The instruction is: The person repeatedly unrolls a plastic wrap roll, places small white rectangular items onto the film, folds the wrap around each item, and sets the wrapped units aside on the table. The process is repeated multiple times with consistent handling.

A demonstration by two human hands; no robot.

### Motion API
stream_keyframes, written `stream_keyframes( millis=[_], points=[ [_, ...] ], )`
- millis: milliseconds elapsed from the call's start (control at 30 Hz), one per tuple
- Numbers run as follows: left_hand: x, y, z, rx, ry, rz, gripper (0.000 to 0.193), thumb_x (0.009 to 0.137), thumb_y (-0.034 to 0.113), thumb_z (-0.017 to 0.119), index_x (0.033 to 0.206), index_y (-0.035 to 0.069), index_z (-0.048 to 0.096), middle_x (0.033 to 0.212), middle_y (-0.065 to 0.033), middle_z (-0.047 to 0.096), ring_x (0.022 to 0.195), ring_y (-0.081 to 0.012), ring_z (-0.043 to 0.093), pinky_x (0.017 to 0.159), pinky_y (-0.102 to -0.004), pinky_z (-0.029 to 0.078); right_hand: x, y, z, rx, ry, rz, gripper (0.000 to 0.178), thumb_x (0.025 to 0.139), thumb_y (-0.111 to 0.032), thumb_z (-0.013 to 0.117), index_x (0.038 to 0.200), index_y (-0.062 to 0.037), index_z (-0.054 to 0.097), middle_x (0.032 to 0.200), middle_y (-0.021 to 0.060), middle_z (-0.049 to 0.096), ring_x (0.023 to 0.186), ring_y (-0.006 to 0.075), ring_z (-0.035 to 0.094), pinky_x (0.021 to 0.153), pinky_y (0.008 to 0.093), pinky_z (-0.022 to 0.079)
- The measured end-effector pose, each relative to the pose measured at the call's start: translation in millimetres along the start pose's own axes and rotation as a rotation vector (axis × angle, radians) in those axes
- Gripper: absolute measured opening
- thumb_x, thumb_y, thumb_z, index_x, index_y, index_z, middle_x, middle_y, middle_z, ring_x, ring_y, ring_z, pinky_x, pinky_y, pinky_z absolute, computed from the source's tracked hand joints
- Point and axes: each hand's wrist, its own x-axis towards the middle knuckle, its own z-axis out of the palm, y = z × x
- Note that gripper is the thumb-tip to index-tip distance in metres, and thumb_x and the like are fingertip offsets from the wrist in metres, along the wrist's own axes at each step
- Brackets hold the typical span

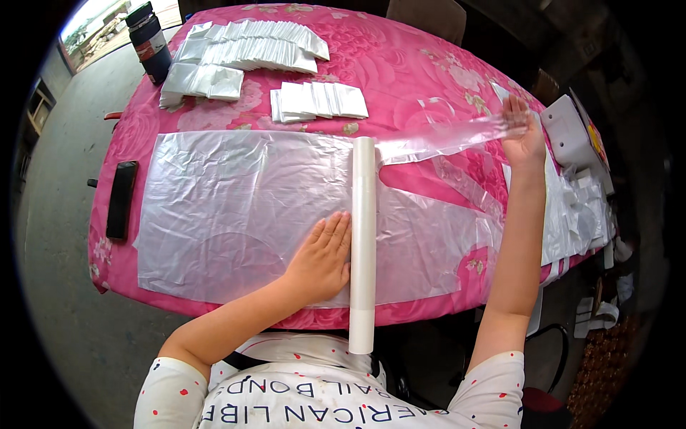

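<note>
A sheet of thin clear plastic film [229,193], shaped like a disposable apron with cut-out curves, lies spread over the table. Across it, running from the far side past the near table edge, rests a long white tube [364,243]. Flat on the film just left of the tube, my left hand [325,261] has its fingers stretched out, close to the tube's side. Far to the right, my right hand [522,132] grips the end of a plastic strip [443,137] drawn straight from the tube; film partly covers these fingers.
Several folded film packets [250,50] stand in rows at the far left, with a smaller row [318,100] nearer. A dark bottle [148,44] and a phone [122,200] lie along the left side. White plastic pieces [572,214] and a white box [572,132] crowd the right edge.
</note>
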Motion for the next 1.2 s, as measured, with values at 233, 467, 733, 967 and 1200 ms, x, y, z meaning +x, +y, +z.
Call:
stream_keyframes(
  millis=[233, 467, 733, 967, 1200],
  points=[
    [-0.5, -2.0, 0.2, -0.066, -0.007, 0.003, 0.062, 0.083, 0.027, 0.043, 0.130, -0.012, 0.032, 0.140, -0.0274, 0.026, 0.133, -0.0362, 0.023, 0.110, -0.0441, 0.015, -163.0, 128.2, 146.8, -0.772, -0.763, -0.856, 0.019, 0.087, -0.008, 0.048, 0.100, 0.0018, 0.056, 0.092, 0.0191, 0.060, 0.083, 0.0332, 0.056, 0.074, 0.0408, 0.045],
    [-4.9, -7.7, 23.0, 0.213, 0.180, 0.048, 0.061, 0.086, 0.028, 0.040, 0.131, -0.011, 0.031, 0.141, -0.0275, 0.024, 0.134, -0.0340, 0.023, 0.109, -0.0447, 0.018, -294.4, 315.7, 164.5, -1.123, -1.100, -0.373, 0.039, 0.088, -0.018, 0.045, 0.120, 0.0036, 0.048, 0.129, 0.0238, 0.043, 0.126, 0.0385, 0.032, 0.103, 0.0482, 0.024],
    [-2.8, -6.8, 17.6, 0.080, 0.096, 0.019, 0.062, 0.084, 0.023, 0.042, 0.133, -0.011, 0.025, 0.142, -0.0259, 0.022, 0.135, -0.0355, 0.020, 0.110, -0.0440, 0.015, -343.8, 298.2, 155.8, -1.101, -1.547, -0.191, 0.065, 0.083, -0.029, 0.057, 0.133, 0.0041, 0.031, 0.140, 0.0288, 0.024, 0.134, 0.0422, 0.014, 0.109, 0.0493, 0.014],
    [21.0, -50.6, -8.0, -0.932, 0.412, -0.253, 0.050, 0.087, 0.015, 0.043, 0.130, -0.010, 0.032, 0.136, -0.0214, 0.035, 0.128, -0.0309, 0.033, 0.107, -0.0384, 0.026, -281.9, 164.2, 62.8, -1.031, -1.338, -0.585, 0.053, 0.080, -0.023, 0.061, 0.125, -0.0003, 0.045, 0.136, 0.0189, 0.037, 0.130, 0.0367, 0.028, 0.104, 0.0457, 0.025],
    [103.5, -71.4, -36.6, -1.999, 0.247, -0.722, 0.053, 0.095, 0.035, 0.036, 0.126, -0.008, 0.034, 0.126, -0.0176, 0.045, 0.119, -0.0251, 0.044, 0.102, -0.0357, 0.035, -224.7, 100.9, -41.9, -1.400, -1.061, -0.548, 0.043, 0.085, -0.024, 0.056, 0.121, -0.0016, 0.050, 0.131, 0.0177, 0.043, 0.125, 0.0359, 0.037, 0.102, 0.0435, 0.030]
  ],
)
